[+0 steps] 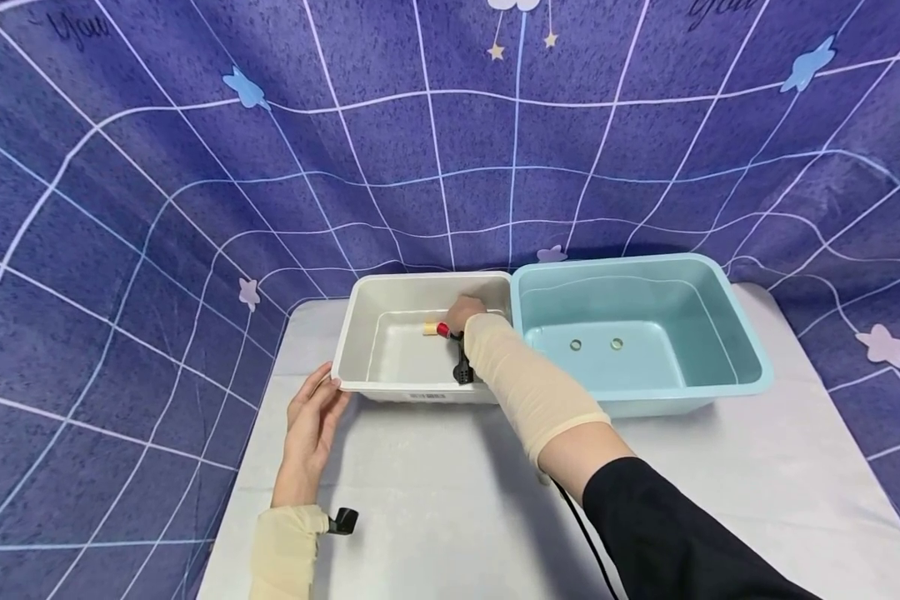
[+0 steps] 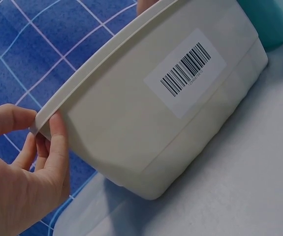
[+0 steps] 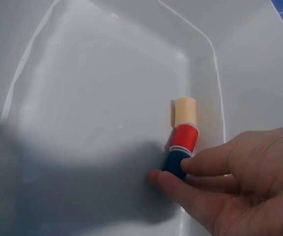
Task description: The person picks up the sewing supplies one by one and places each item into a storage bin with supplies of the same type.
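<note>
My right hand [image 3: 249,182] reaches down inside the off-white bin [image 1: 401,358]. Between its thumb and fingers it pinches a dark blue thread spool [image 3: 174,164]. A red thread spool [image 3: 185,137] lies end to end with the blue one, and a cream thread spool [image 3: 185,112] follows in the same row along the bin's long wall. In the head view the blue spool is hidden behind the hand and wrist camera. My left hand [image 1: 317,421] pinches the rim at the bin's near left corner, thumb and fingertips on either side of it in the left wrist view.
A light teal bin [image 1: 753,371] stands right beside the off-white one, with two small rings [image 1: 575,344] on its floor. A barcode label [image 2: 185,73] marks the off-white bin's front. Both stand on a white-covered table [image 1: 427,492], with a blue gridded curtain [image 1: 465,142] behind.
</note>
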A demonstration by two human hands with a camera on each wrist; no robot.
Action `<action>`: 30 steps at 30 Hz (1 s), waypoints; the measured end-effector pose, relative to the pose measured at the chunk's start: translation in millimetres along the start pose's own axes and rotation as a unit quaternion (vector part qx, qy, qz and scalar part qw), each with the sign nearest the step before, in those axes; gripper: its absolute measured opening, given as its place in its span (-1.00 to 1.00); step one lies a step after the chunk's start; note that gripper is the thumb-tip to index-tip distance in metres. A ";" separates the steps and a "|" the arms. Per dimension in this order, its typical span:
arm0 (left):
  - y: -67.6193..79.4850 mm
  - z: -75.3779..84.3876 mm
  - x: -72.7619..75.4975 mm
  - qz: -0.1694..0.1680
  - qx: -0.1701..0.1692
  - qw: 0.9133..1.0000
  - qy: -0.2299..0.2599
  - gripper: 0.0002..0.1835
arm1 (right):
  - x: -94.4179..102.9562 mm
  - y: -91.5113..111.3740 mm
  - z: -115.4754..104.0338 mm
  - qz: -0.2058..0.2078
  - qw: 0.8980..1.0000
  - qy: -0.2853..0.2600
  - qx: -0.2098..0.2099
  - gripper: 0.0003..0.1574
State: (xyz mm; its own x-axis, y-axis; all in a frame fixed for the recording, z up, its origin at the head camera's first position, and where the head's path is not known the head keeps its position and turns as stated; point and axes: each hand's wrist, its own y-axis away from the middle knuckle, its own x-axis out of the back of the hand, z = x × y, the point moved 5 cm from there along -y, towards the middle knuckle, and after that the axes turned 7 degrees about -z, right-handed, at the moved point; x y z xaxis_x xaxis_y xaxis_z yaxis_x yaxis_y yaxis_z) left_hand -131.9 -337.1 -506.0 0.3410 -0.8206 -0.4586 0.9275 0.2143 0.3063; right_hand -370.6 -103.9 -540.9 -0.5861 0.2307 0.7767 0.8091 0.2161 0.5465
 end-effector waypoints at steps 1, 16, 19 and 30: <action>-0.2 0.5 -0.4 -0.002 0.000 1.000 -0.002 -0.58 | 1.3 2.5 -0.7 -0.001 1.000 -0.014 0.000 -0.90; -0.4 1.9 -2.3 -0.002 0.006 1.000 -0.012 -0.51 | 18.5 51.2 -2.0 -0.006 0.999 -0.044 0.009 -0.85; -0.5 2.6 -1.8 0.000 0.004 1.000 -0.006 -0.54 | 22.6 60.1 -1.4 -0.005 0.999 -0.051 0.005 -0.80; 1.8 4.1 -3.0 0.001 0.007 1.000 0.010 -0.61 | 28.4 93.6 -14.6 -0.054 0.990 -0.126 0.023 -0.84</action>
State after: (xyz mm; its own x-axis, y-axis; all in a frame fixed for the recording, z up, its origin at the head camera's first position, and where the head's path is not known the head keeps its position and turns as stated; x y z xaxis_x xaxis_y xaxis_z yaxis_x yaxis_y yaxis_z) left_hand -131.9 -336.4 -500.7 0.3453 -0.8093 -0.4752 0.9248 0.2073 0.3189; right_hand -310.9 -91.0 -463.1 -0.6655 0.4326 0.6083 0.7419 0.2941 0.6026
